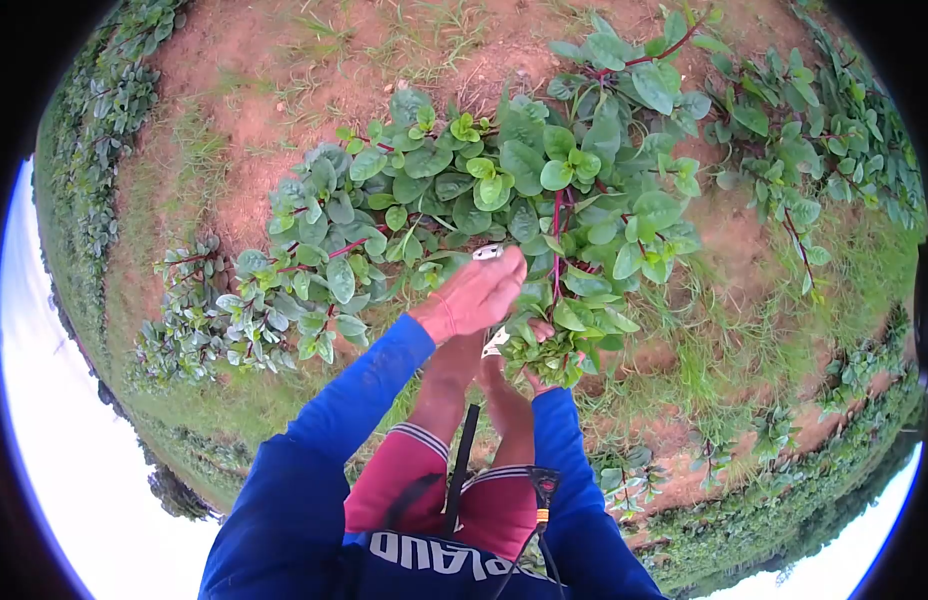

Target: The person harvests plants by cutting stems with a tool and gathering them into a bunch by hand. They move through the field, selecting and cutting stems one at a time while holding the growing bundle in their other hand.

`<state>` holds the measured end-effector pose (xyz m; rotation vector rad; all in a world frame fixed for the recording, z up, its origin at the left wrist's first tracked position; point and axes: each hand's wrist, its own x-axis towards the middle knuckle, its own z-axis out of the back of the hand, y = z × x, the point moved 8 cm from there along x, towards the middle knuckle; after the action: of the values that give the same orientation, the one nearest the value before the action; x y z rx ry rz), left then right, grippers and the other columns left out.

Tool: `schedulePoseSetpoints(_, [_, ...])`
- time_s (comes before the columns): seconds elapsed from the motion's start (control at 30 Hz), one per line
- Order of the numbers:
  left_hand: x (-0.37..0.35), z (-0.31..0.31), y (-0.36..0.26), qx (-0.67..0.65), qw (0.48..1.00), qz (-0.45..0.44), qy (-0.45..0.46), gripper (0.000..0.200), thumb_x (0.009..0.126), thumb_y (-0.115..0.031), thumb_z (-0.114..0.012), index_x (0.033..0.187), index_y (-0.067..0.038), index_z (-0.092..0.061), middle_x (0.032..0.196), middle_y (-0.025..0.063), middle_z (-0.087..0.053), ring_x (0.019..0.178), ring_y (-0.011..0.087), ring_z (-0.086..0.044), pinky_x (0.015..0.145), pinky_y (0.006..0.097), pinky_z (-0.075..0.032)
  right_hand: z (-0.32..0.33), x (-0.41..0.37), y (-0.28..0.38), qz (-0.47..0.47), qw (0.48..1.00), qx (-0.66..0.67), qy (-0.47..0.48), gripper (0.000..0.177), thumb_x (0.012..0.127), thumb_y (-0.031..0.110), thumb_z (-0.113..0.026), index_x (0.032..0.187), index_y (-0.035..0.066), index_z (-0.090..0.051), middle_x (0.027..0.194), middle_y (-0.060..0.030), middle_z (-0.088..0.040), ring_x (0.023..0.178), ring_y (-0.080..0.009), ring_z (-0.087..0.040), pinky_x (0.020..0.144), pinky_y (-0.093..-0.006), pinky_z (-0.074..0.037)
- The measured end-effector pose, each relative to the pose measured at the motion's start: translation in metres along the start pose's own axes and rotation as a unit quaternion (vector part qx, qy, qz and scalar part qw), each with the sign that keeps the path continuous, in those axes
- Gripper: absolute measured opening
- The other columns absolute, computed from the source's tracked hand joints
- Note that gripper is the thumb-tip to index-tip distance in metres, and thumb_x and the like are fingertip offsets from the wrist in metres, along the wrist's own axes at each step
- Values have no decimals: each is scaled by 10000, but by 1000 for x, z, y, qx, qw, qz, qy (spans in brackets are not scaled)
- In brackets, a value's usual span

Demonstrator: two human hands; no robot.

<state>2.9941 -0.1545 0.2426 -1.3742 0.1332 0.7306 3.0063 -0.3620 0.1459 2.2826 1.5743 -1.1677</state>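
My left hand (479, 292) reaches over the low leafy plant (464, 190) in the middle of the view. Its fingers are stretched out side by side, and I see nothing held in them. Lower and to the right, my right hand (537, 380) is closed around a bunch of leafy green shoots (559, 350); the leaves cover most of its fingers. A dark red stem (557, 245) of the plant rises just above the bunch, to the right of my left hand. Broad glossy leaves spread around both hands.
My bare legs (439, 395) stand close below the hands, with white patches, perhaps footwear, beside them. More leafy plants (804, 140) grow at the right, and a crop row (94, 150) runs along the left. Reddish soil (244, 80) and grass (724, 340) lie between. A strap (462, 465) hangs before my shorts.
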Motion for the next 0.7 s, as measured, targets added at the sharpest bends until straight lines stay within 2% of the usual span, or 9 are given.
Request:
schedulePoseSetpoints(0.23, [143,-6,51,181,979,72,63,344,918,-311,-460,1032,-13,-590,980,282,-650,914,475,-623,819,543,-490,-16,-14,36,10,1000,-6,2,339,814,318,-613,1068,94,-624,1000,-40,-609,821,-209,-472,687,-341,-418])
schedulePoseSetpoints(0.3, [164,-23,56,213,968,94,95,400,889,-347,-474,1037,-15,-642,1035,280,-665,948,470,-635,842,543,-503,-27,-13,29,-34,998,20,-57,456,844,511,-618,1086,126,-581,881,-30,-446,815,-188,-463,711,-339,-459])
schedulePoseSetpoints(0.33, [165,-33,62,247,954,126,117,428,883,-369,-476,1062,-26,-659,1069,272,-667,989,455,-639,872,527,-505,-54,-18,21,-97,995,24,-10,416,844,357,-577,1164,93,-616,1002,-15,-595,788,-203,-440,683,-331,-407])
schedulePoseSetpoints(0.4, [174,-38,72,307,924,189,127,479,871,-413,-492,1141,-63,-676,1141,228,-676,1044,401,-656,909,500,-507,-41,-16,36,-89,995,17,-42,449,842,377,-573,1185,90,-606,984,-24,-581,784,-203,-436,680,-331,-404])
schedulePoseSetpoints(0.5, [156,-47,75,178,929,274,172,532,852,-467,-516,1148,-55,-679,1143,202,-683,1033,372,-661,896,486,-508,-62,-27,34,-130,990,32,-52,518,825,397,-572,1216,57,-578,926,-48,-535,764,-198,-431,660,-326,-391])
schedulePoseSetpoints(0.53, [149,-56,92,209,890,341,217,609,836,-526,-536,1180,-38,-657,1133,174,-692,1024,335,-662,891,465,-504,-52,-26,43,-110,991,27,-71,527,824,395,-571,1231,60,-574,908,-45,-520,755,-194,-429,651,-325,-386])
schedulePoseSetpoints(0.6, [121,-100,182,578,726,360,96,559,853,-509,-565,1177,-63,-654,953,139,-706,838,264,-679,754,429,-538,-36,-33,60,-128,990,-7,-61,558,814,384,-575,1272,65,-561,941,-36,-537,735,-182,-422,628,-321,-376])
schedulePoseSetpoints(0.67, [30,-73,178,129,838,479,228,521,869,-495,-553,1170,-80,-643,926,133,-694,741,226,-658,634,391,-523,-68,-52,66,-146,987,-30,-62,559,809,377,-577,1268,59,-558,964,-38,-548,740,-181,-422,632,-326,-373])
schedulePoseSetpoints(0.7, [-19,-69,175,7,876,458,153,429,902,-417,-541,1139,-73,-640,842,126,-669,609,182,-592,516,334,-472,-79,-59,58,-156,985,-45,-59,559,803,369,-579,1264,54,-554,988,-40,-560,746,-181,-422,635,-330,-371])
